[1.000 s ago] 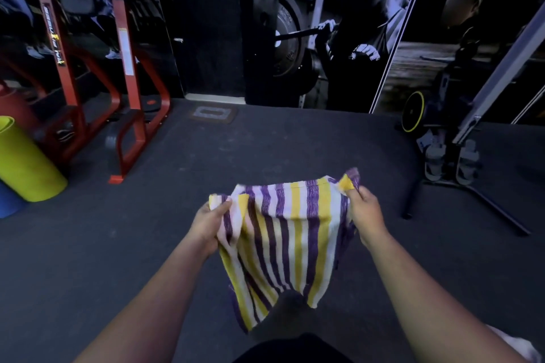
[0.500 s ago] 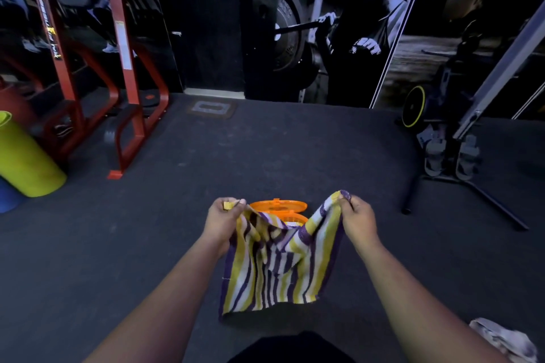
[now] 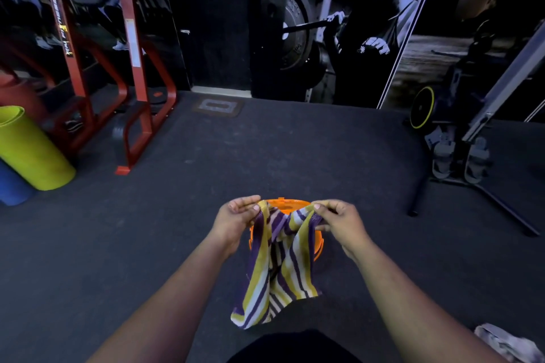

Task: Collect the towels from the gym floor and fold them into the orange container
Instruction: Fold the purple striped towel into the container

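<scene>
Here, the left hand (image 3: 236,216) and right hand (image 3: 336,219) each pinch a top corner of a purple, yellow and white striped towel (image 3: 275,271), which hangs in front of an orange container (image 3: 287,205) on the dark gym floor (image 3: 265,150). Another pale towel (image 3: 504,343) lies at lower right.

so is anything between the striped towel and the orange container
Nothing visible. The striped towel hangs from the left hand and right hand in front of the orange container, whose opening it mostly hides.
</scene>
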`<state>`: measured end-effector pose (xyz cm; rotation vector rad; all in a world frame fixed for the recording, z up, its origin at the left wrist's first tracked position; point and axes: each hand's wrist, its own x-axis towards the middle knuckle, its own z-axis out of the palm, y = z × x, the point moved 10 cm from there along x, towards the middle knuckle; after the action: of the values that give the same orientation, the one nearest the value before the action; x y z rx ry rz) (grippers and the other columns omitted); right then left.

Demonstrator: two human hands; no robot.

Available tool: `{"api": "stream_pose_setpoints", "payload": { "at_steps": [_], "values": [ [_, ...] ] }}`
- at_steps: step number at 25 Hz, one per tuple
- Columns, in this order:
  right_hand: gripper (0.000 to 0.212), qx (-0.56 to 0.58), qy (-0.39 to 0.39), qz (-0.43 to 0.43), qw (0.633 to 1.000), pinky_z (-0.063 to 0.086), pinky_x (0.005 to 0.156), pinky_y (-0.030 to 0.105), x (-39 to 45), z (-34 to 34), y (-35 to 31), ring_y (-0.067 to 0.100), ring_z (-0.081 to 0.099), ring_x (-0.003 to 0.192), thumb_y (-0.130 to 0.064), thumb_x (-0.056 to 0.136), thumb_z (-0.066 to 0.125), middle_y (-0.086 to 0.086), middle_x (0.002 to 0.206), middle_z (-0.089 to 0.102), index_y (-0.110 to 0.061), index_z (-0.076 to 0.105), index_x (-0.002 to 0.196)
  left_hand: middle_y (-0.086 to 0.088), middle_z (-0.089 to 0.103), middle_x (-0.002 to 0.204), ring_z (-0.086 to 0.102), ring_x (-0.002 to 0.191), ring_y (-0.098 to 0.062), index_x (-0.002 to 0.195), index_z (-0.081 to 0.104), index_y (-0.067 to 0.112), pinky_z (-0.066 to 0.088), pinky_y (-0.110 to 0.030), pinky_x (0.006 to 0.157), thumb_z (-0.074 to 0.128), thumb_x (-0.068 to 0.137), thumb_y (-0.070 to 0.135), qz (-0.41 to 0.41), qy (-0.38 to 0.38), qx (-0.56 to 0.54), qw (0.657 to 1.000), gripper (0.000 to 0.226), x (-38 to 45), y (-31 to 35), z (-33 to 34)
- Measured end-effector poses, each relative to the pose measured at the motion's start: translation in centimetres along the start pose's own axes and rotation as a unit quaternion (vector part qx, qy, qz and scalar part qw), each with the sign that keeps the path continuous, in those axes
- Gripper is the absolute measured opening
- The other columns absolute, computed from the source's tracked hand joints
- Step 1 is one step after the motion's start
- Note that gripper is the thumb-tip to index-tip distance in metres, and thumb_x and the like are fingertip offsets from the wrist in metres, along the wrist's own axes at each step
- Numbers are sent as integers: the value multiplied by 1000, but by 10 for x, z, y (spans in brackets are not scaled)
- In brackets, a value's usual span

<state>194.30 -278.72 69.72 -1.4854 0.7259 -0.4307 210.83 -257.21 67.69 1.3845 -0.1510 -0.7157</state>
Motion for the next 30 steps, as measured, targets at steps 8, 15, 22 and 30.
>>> {"api": "stream_pose_setpoints", "payload": {
  "at_steps": [8,15,22,30],
  "values": [
    [18,77,-116,71,988,62,70,27,-20,63,-11,12,69,71,-1,97,61,11,88,73,0,72,111,-15,77,93,73,78,-19,121,63,4,59,-26,72,72,90,-3,35,-6,-22,999,33,-14,7,19],
    [27,72,-132,69,986,61,73,25,-30,87,-24,16,75,80,12,94,52,10,91,77,4,66,115,-20,76,99,76,82,-20,136,52,2,61,-26,73,65,93,-8,14,-64,-51,997,46,-27,8,49],
    [30,222,-58,110,967,62,63,32,-27,74,-14,23,75,68,11,98,42,7,82,63,-18,35,92,-19,75,112,75,97,-21,144,42,8,58,-26,82,74,81,-12,7,-146,-47,988,74,-34,17,59],
    [34,327,-48,127,935,62,59,35,-27,71,-7,18,61,56,16,93,34,7,82,52,-17,40,91,-28,72,112,76,88,-24,151,39,6,60,-29,76,70,82,-16,2,-169,-46,985,78,-34,21,63]
  ]
}}
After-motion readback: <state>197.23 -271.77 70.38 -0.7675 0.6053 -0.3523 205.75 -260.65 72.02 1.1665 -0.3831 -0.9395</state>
